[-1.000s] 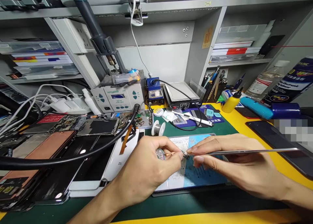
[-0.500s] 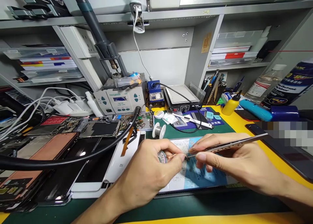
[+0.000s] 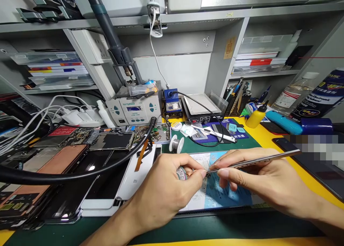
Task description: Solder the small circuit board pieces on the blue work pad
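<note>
My left hand (image 3: 173,187) is closed around a small round reel of desoldering braid (image 3: 181,173) with a printed label. Its thumb and index finger pinch at the tweezer tips, where a tiny dark piece (image 3: 208,174) shows; what exactly it is, I cannot make out. In my right hand (image 3: 258,178) are metal tweezers (image 3: 264,160), gripped between thumb and fingers, tips pointing left and the back end up to the right. Both hands are above a blue and white printed mat (image 3: 223,194), their fingertips almost touching.
A solder wire spool (image 3: 176,144) stands behind my left hand. Phones and phone parts, including a white phone (image 3: 134,183), lie at left under a thick black hose (image 3: 88,177). A hot-air station (image 3: 134,111) and heating plate (image 3: 202,113) stand behind. A yellow bottle (image 3: 256,116) is at right.
The whole view has shifted slightly to the right. The tweezers have rolled a little, showing less of their perforated face. Both hands keep their grips.
</note>
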Demonstrator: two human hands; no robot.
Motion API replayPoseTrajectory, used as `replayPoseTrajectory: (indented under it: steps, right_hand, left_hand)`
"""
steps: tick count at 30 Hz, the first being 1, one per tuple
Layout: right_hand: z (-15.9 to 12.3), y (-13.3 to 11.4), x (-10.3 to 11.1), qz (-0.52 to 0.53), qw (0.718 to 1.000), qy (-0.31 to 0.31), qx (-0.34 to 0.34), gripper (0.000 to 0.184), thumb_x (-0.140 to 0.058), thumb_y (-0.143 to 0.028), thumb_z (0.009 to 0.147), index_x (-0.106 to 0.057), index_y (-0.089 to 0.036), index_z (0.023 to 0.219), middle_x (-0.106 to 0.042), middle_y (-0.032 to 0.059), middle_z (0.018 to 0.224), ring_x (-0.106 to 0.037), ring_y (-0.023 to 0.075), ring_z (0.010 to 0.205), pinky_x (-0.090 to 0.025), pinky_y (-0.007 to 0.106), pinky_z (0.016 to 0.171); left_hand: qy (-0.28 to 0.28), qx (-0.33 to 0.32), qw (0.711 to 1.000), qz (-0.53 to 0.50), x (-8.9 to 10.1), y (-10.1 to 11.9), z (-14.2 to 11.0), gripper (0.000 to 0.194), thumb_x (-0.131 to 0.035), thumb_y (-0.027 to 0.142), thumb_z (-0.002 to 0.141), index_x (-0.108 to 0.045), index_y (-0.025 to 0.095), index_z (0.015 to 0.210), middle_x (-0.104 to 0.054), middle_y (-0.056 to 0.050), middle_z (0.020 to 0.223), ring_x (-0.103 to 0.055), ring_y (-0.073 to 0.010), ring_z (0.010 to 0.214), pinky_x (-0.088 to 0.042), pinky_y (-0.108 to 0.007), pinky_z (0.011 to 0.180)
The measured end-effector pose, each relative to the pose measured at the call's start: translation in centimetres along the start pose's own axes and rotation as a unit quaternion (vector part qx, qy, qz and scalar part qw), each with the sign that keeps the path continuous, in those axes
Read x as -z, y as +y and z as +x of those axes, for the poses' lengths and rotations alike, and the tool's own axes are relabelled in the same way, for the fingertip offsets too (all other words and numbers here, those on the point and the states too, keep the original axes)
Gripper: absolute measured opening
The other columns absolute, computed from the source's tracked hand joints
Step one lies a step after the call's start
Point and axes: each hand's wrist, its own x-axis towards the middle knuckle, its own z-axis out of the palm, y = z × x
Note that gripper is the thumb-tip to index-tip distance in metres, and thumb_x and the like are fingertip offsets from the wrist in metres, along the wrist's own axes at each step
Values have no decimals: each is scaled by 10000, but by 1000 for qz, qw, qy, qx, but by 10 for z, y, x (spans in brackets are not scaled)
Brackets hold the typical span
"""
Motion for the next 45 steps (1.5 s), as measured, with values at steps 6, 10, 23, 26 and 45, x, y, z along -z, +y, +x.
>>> replayPoseTrajectory:
  steps: [6,10,23,26,45]
  right_hand:
    - [-2,4,1,17,1000,11,-9,169,-793,-348,830,-806,-185,873,-772,34,674,-685,124,571,-577,165,531]
    - [-3,2,-1,13,1000,10,-13,178,-794,-359,824,-802,-186,866,-762,30,671,-680,130,573,-578,180,530]
    - [-2,8,3,17,1000,21,-8,143,-782,-354,839,-801,-213,834,-749,28,677,-657,126,555,-556,187,525]
    - [-2,9,2,30,999,24,-7,132,-789,-353,833,-799,-222,838,-736,22,663,-643,125,544,-546,197,520]
    - [13,23,16,-65,974,177,124,553,-465,-534,1004,-756,-218,656,-734,67,740,-664,227,764,-469,349,773]
  left_hand:
    - [-3,-7,1000,0,0,-2,-1,205,-578,298,922,-736,199,837,-715,23,793,-584,-117,725,-425,-200,664]
    - [-3,-13,1000,1,-1,-2,-2,201,-578,294,926,-738,201,850,-712,26,798,-586,-117,738,-426,-199,673]
    - [20,-37,999,-15,-2,-1,1,168,-622,273,881,-747,192,802,-663,37,703,-559,-95,667,-421,-179,620]
    - [24,-39,999,-23,-3,-1,0,159,-631,273,871,-747,188,802,-664,35,692,-553,-95,651,-420,-180,604]
    - [440,-77,848,-284,48,-24,27,172,-779,280,729,-704,138,789,-449,72,520,-366,-48,426,-236,-158,355]
